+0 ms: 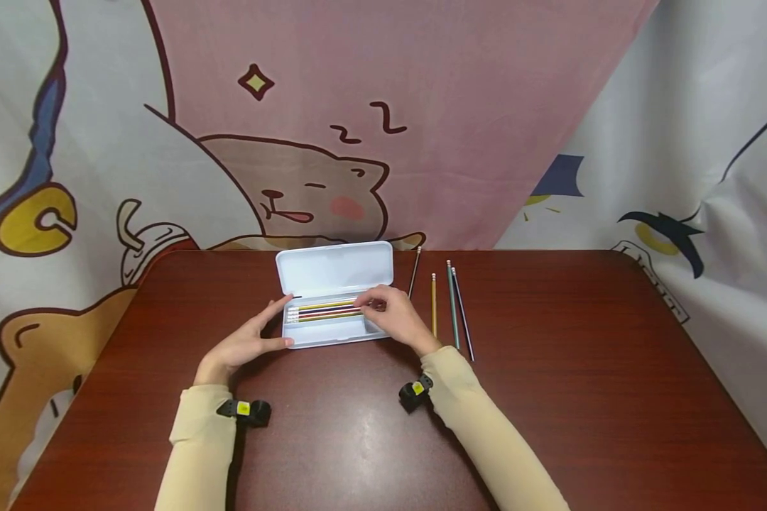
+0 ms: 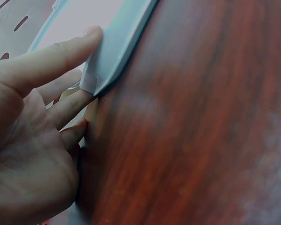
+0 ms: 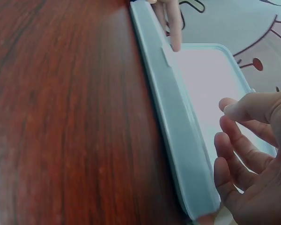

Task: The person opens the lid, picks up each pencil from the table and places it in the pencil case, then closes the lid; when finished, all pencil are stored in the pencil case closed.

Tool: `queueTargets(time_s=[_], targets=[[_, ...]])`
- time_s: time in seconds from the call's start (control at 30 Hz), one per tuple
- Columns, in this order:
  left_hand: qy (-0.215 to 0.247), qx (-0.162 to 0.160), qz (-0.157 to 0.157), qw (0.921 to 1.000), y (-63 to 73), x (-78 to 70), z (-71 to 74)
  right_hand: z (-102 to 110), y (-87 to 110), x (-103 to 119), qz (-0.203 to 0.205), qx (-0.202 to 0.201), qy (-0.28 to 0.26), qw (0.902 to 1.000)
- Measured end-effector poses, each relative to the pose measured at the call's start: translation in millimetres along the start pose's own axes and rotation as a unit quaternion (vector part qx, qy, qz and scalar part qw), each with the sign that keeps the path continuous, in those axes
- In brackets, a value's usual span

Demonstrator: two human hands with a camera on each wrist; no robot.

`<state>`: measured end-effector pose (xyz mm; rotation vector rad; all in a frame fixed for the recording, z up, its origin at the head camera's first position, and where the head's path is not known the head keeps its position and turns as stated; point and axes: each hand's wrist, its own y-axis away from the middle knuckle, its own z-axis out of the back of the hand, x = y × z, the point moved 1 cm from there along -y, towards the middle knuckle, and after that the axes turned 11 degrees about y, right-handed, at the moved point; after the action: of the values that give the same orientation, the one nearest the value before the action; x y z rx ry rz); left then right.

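A pale blue-white pencil case (image 1: pixel 322 336) lies with its lid (image 1: pixel 335 270) raised at the back. Several pencils (image 1: pixel 322 310) rest side by side in it, their white eraser ends to the left. My left hand (image 1: pixel 243 345) holds the case's left end, thumb against the front wall and forefinger at the rear corner. Above the case's right half is my right hand (image 1: pixel 393 316), with fingers loosely bent and fingertips close to the pencils. In the right wrist view nothing shows between its thumb (image 3: pixel 253 107) and forefinger; the case wall hides the pencils there.
Right of the case, a yellow pencil (image 1: pixel 433 305), a green pencil (image 1: pixel 452 305) and a dark blue pencil (image 1: pixel 463 312) lie on the brown table (image 1: pixel 588 383). A dark pencil (image 1: pixel 415 272) lies nearer the case. A printed cloth (image 1: pixel 460 128) hangs behind the table.
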<state>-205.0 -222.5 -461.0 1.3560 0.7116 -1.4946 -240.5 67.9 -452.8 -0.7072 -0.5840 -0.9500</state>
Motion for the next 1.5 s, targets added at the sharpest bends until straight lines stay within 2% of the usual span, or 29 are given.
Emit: queueTargets(time_s=[0.2, 0.47, 0.67, 1.0, 1.5], targets=[[-0.001, 0.0, 0.003, 1.0, -0.6, -0.3, -1.0, 13.8, 11.2, -4.2, -0.021, -0.018, -0.008, 0.9996], [-0.003, -0.001, 0.001, 1.0, -2.6, -0.5, -0.3, 37.5, 31.7, -13.0, -0.073, -0.036, -0.014, 0.9966], [0.001, -0.002, 0.008, 1.0, -2.4, 1.2, -1.0, 56.9, 46.6, -23.4, -0.088, -0.047, -0.028, 0.9946], [0.004, -0.003, 0.016, 0.9999, -2.7, 0.9, -0.7, 89.6, 72.4, -40.5, -0.127, -0.066, 0.022, 0.9895], [-0.005, -0.003, 0.016, 0.9998, -1.0, 4.0, 0.6, 108.5, 100.3, -64.3, -0.188, -0.088, 0.052, 0.9769]])
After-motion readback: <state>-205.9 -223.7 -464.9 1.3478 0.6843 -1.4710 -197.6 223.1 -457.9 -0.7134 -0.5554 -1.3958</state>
